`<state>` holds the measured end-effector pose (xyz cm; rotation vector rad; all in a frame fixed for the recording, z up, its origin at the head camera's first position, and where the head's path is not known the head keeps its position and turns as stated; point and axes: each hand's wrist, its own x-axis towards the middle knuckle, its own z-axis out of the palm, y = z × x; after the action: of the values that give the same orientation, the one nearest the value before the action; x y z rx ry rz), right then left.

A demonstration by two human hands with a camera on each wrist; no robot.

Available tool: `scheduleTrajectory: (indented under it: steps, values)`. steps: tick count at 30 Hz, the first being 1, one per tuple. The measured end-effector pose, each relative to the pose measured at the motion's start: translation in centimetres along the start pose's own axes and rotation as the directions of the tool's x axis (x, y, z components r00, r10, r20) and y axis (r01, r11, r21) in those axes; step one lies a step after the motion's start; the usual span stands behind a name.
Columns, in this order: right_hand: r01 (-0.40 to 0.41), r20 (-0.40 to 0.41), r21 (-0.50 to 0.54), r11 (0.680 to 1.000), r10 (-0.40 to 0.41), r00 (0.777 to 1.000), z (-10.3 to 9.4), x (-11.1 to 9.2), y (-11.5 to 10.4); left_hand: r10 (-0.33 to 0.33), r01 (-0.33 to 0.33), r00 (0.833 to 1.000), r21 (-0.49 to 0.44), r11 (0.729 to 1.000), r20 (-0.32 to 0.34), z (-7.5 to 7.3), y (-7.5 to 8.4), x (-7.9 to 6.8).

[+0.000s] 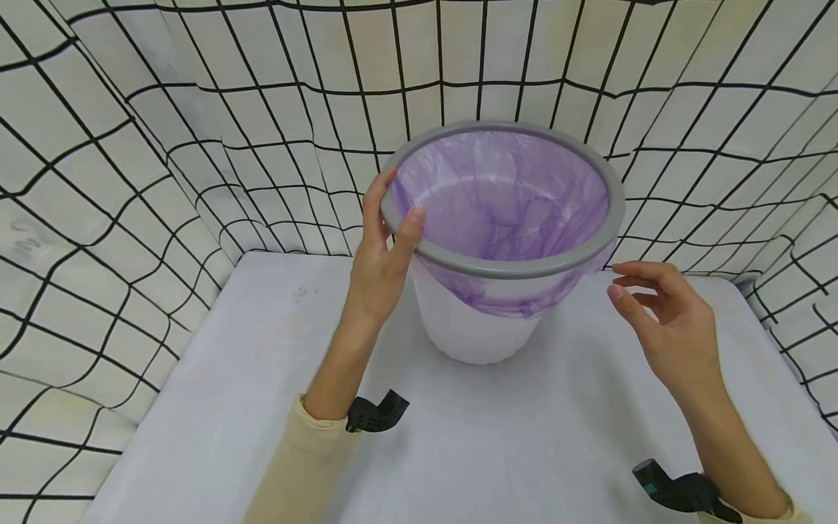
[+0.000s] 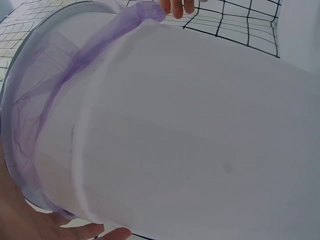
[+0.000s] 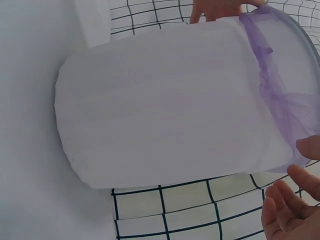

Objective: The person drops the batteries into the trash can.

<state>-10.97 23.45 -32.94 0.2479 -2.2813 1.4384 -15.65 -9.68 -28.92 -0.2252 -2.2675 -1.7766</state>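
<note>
A white trash can (image 1: 481,342) with a grey rim (image 1: 517,268) stands on the white surface, tilted slightly. A purple trash bag (image 1: 504,196) lines it, its edge folded over the rim and hanging down the outside. My left hand (image 1: 382,269) grips the rim at the left, thumb on top and fingers around the outer side. To the right, my right hand (image 1: 677,320) hovers beside the overhanging bag edge with fingers loosely bent and nothing held. The right wrist view shows its thumb and index finger (image 3: 305,182) close to the bag; whether they touch it I cannot tell.
Black wire grid panels (image 1: 340,91) enclose the back and both sides. A white-covered table (image 1: 458,451) lies beneath the can. Each wrist carries a black camera mount (image 1: 376,413).
</note>
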Motion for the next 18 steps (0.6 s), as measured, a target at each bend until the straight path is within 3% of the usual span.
scheduleTrajectory:
  steps: [4, 11, 15, 18]
  values:
    - [-0.010, 0.042, -0.048, 0.999, 0.012, 0.999, 0.3, -0.5, 1.0, 0.003, -0.003, 1.000, -0.005, 1.000, 0.005, 0.0, 0.1, 0.1]
    - [-0.015, 0.112, -0.158, 0.987, 0.033, 0.993, 0.4, -1.4, 2.3, 0.042, -0.036, 0.997, -0.092, 0.995, 0.062, -0.1, -0.2, 0.1]
    - [-0.010, 0.130, -0.196, 0.981, 0.036, 0.991, 0.3, -1.8, 2.9, 0.057, -0.050, 0.994, -0.075, 0.996, 0.095, -0.4, -0.7, -0.3]
    - [-0.011, 0.133, -0.232, 0.973, 0.043, 0.990, 0.2, -1.8, 3.2, 0.047, -0.048, 0.993, 0.001, 0.999, 0.104, -1.1, -1.3, -1.0]
